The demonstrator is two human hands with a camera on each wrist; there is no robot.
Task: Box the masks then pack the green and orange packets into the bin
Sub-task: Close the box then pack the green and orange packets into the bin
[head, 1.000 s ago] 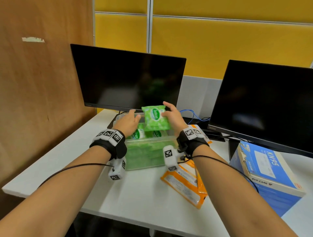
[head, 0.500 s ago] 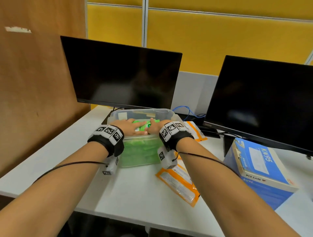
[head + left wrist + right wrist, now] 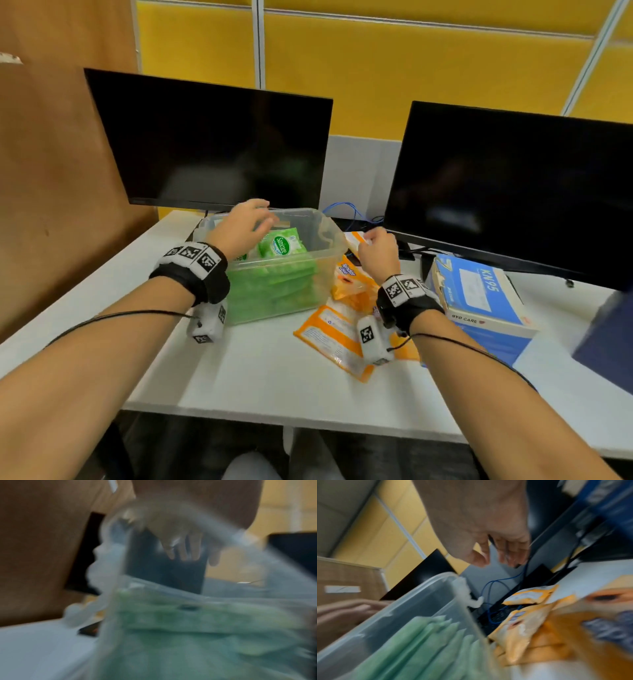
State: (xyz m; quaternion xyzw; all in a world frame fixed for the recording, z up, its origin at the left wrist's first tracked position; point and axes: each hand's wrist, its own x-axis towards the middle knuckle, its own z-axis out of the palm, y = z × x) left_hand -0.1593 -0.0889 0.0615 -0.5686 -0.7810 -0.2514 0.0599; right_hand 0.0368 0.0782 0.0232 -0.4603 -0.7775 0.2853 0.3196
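Note:
A clear plastic bin (image 3: 329, 240) stands mid-desk, holding several green packets (image 3: 280, 244); they show through its wall in the wrist views (image 3: 436, 642) (image 3: 188, 622). My left hand (image 3: 263, 219) hovers over the bin's back left, fingers loose and empty (image 3: 188, 557). My right hand (image 3: 368, 240) is just right of the bin above the orange packets (image 3: 349, 284), fingers hanging slightly curled with nothing in them (image 3: 498, 559). More orange packets (image 3: 530, 596) lie on the desk between the bin and the blue KN95 mask box (image 3: 479, 298).
Two dark monitors (image 3: 212, 144) (image 3: 513, 192) stand close behind the bin and box. Blue cables (image 3: 346, 209) lie between them. A wooden panel (image 3: 51, 171) walls the left side. A dark blue object (image 3: 609, 335) sits at the right edge.
The green packet held by both hands went down into the bin and was let go. The left hand rose above the bin; the right hand moved right, over the orange packets.

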